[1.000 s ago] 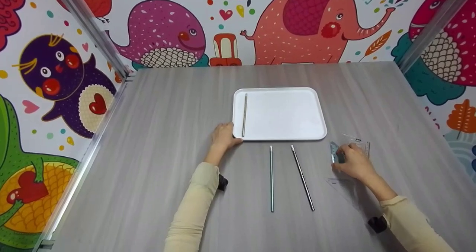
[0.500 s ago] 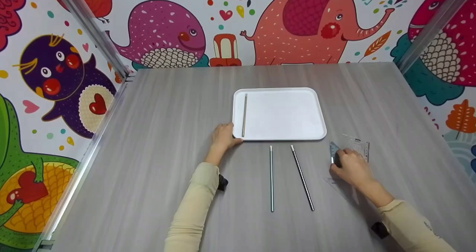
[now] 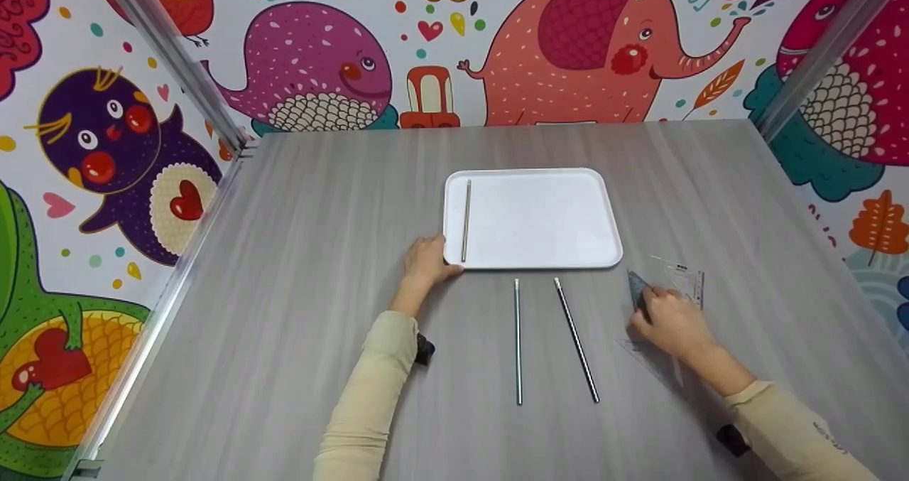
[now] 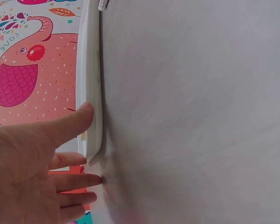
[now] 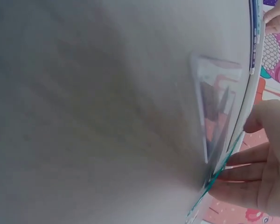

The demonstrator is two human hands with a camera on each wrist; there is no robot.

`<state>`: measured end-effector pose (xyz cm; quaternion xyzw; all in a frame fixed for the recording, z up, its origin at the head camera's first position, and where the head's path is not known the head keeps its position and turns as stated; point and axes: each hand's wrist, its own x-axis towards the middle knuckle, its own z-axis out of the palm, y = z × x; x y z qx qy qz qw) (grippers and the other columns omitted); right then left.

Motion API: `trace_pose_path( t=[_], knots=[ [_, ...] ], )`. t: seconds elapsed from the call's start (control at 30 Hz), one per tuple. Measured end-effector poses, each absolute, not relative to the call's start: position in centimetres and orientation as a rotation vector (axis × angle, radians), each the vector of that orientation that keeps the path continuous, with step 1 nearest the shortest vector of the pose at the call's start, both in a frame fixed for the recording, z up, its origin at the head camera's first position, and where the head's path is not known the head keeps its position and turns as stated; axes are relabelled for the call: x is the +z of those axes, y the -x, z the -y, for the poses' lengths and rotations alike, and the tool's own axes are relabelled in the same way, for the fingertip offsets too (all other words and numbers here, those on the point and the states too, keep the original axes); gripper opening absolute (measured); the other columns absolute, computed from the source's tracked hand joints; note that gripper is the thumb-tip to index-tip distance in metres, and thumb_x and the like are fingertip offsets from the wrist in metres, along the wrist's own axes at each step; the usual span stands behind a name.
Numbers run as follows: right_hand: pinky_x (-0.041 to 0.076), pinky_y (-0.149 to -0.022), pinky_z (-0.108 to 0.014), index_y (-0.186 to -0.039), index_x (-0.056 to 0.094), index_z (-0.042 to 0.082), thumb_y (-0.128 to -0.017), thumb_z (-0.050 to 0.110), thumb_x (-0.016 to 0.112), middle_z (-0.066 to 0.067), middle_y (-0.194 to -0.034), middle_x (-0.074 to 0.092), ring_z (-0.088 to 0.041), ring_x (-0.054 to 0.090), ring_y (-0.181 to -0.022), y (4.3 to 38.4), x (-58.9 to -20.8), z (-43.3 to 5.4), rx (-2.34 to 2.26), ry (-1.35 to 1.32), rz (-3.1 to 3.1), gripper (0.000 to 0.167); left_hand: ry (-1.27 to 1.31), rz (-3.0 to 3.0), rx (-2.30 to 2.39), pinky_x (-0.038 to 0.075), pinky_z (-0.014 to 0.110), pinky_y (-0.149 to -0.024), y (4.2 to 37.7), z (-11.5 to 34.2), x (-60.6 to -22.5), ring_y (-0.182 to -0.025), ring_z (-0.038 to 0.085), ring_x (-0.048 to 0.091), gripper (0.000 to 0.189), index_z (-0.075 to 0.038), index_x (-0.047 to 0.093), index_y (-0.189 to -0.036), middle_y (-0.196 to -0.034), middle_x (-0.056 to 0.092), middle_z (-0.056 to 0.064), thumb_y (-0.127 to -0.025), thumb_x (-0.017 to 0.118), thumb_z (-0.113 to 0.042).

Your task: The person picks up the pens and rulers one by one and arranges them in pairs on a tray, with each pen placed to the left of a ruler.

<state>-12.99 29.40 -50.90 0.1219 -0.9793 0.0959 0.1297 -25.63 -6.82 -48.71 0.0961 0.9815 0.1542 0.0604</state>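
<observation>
My left hand (image 3: pixel 426 259) touches the near left corner of a white tray (image 3: pixel 532 218). In the left wrist view the thumb presses the tray's rim and the other fingers lie straight and spread. A gold-coloured pencil (image 3: pixel 466 222) lies along the tray's left side. To the right, my right hand (image 3: pixel 673 323) pinches a teal-tinted see-through set square (image 3: pixel 637 282), partly hidden by the fingers. Nearer lies a clear set square (image 5: pixel 219 70), and a clear measuring piece (image 3: pixel 692 282) lies just beyond the hand, partly covered.
A teal pencil (image 3: pixel 518 342) and a dark patterned pencil (image 3: pixel 577 339) lie on the grey table (image 3: pixel 319 204) in front of the tray. Patterned panels and metal posts (image 3: pixel 824 55) border the table's back and sides.
My right hand has shifted slightly and its fingers have drawn in on the teal-tinted set square. The left hand, tray and pencils stay in place.
</observation>
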Motion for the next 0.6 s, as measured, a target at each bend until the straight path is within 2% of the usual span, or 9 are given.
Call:
trace_pose_path(
  t=[0.17,0.27,0.33,0.4,0.43,0.5,0.53,0.6],
  knots=[
    [0.047,-0.062,-0.054,-0.094,0.064,-0.008,-0.082,0.011,0.049,-0.026,-0.088,0.064,-0.043,0.060,-0.077,13.3,-50.1,-30.4,0.507,-0.224,2.907,0.027,-0.301,-2.982,0.463,0.039,0.036,-0.094,25.6,6.8,-48.8,-0.105,0.030,0.053,0.053,-0.001,0.056,-0.113,-0.110,0.061,0.016,-0.075,0.072,-0.035],
    [0.046,-0.069,-0.055,-0.100,0.065,-0.008,-0.088,0.010,0.041,-0.025,-0.090,0.065,-0.042,0.061,-0.082,13.6,-49.5,-31.2,0.688,-0.122,2.905,0.033,-0.303,-2.984,0.465,0.039,0.036,-0.094,25.6,6.8,-48.9,-0.106,0.030,0.052,0.054,-0.001,0.056,-0.114,-0.111,0.061,0.016,-0.075,0.072,-0.035],
    [0.046,-0.063,-0.048,-0.084,0.065,-0.006,-0.090,0.010,0.035,-0.020,-0.075,0.063,-0.035,0.058,-0.069,13.8,-49.2,-31.7,0.801,-0.053,2.905,0.035,-0.299,-2.983,0.470,0.038,0.036,-0.095,25.6,6.8,-48.8,-0.107,0.030,0.052,0.054,-0.001,0.056,-0.114,-0.111,0.061,0.016,-0.075,0.072,-0.035],
    [0.041,-0.054,-0.040,-0.066,0.055,-0.002,-0.092,0.012,0.030,-0.012,-0.059,0.052,-0.027,0.048,-0.055,14.0,-48.9,-32.1,0.899,0.014,2.905,0.039,-0.296,-2.986,0.465,0.039,0.036,-0.094,25.6,6.9,-48.9,-0.106,0.030,0.052,0.055,-0.001,0.056,-0.114,-0.110,0.061,0.016,-0.075,0.073,-0.036],
    [0.037,-0.051,-0.036,-0.061,0.049,0.002,-0.093,0.013,0.028,-0.007,-0.054,0.046,-0.023,0.042,-0.051,14.1,-48.8,-32.4,0.942,0.049,2.910,0.040,-0.296,-2.988,0.461,0.039,0.036,-0.093,25.6,6.9,-48.9,-0.106,0.029,0.052,0.055,0.000,0.056,-0.113,-0.110,0.061,0.016,-0.074,0.073,-0.036],
    [0.031,-0.052,-0.031,-0.061,0.043,0.007,-0.095,0.016,0.024,-0.001,-0.053,0.036,-0.018,0.035,-0.052,14.2,-48.7,-32.8,1.007,0.113,2.921,0.040,-0.297,-2.993,0.457,0.040,0.036,-0.092,25.6,6.9,-48.9,-0.105,0.029,0.052,0.055,0.000,0.056,-0.111,-0.109,0.061,0.016,-0.074,0.073,-0.037],
    [0.032,-0.053,-0.031,-0.064,0.049,0.004,-0.095,0.017,0.023,-0.001,-0.053,0.038,-0.019,0.037,-0.052,14.3,-48.6,-33.0,1.035,0.134,2.920,0.043,-0.298,-2.995,0.455,0.040,0.036,-0.092,25.6,6.9,-48.9,-0.105,0.029,0.053,0.055,0.000,0.057,-0.110,-0.108,0.061,0.016,-0.073,0.074,-0.037],
    [0.042,-0.061,-0.039,-0.079,0.060,-0.006,-0.096,0.018,0.022,-0.015,-0.061,0.053,-0.031,0.051,-0.062,14.3,-48.6,-33.5,1.086,0.161,2.908,0.048,-0.302,-2.995,0.458,0.040,0.036,-0.091,25.6,6.9,-48.9,-0.104,0.029,0.053,0.054,0.000,0.057,-0.109,-0.107,0.061,0.015,-0.073,0.074,-0.036]
  ],
)
